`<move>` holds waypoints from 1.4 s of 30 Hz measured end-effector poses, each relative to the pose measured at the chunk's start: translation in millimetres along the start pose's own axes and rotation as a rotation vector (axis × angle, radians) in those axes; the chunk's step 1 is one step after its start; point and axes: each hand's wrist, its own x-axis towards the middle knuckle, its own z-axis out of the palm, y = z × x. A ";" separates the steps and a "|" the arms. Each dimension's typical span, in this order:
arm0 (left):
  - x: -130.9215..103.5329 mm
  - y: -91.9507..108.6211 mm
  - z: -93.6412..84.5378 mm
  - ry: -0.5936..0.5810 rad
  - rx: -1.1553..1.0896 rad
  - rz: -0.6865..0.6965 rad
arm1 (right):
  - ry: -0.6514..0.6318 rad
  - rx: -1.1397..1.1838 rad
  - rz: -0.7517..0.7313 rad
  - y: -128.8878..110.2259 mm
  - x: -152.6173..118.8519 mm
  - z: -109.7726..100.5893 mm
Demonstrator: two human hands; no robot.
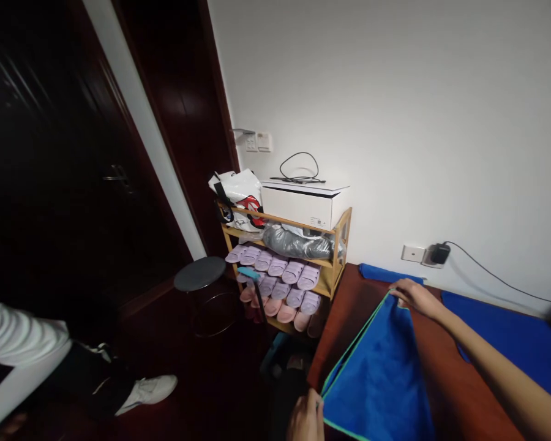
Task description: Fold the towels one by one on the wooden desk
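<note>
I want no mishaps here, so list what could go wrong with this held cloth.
The held blue cloth gapes between its green-edged layers, which could slip out of line.
The left hand and right hand each pinch only a small part; if either grip loosens, that end might drop.

A home entryway, shown by its slipper rack [335, 269] and door [59, 165].

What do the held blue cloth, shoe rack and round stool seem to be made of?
Held blue cloth: soft matte fabric, perhaps microfibre, judging by its folds and green edging. Shoe rack: probably wood or bamboo, given its honey-coloured rails. Round stool: dark, smooth seat, possibly plastic or vinyl; its thin, faintly shiny frame suggests metal.
</note>
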 end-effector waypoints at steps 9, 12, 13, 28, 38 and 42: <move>125.6 83.6 -96.3 -0.021 -0.561 -0.059 | 0.253 0.015 0.193 -38.0 -136.1 -138.8; 162.5 116.6 -125.2 0.000 -0.652 0.022 | 0.352 0.013 0.211 -51.0 -170.8 -155.9; 171.3 126.3 -132.5 -0.003 -0.681 0.046 | 0.385 0.020 0.200 -55.4 -180.9 -158.1; 208.8 162.7 -124.1 -0.145 -1.041 0.018 | 0.739 0.112 0.380 -86.0 -280.4 -129.9; 183.0 179.2 -158.5 -0.298 -0.990 -0.095 | 0.789 0.094 0.514 -96.7 -327.9 -127.5; 187.7 172.4 -154.0 -0.291 -0.970 -0.081 | 0.842 0.170 0.593 -88.2 -326.9 -122.7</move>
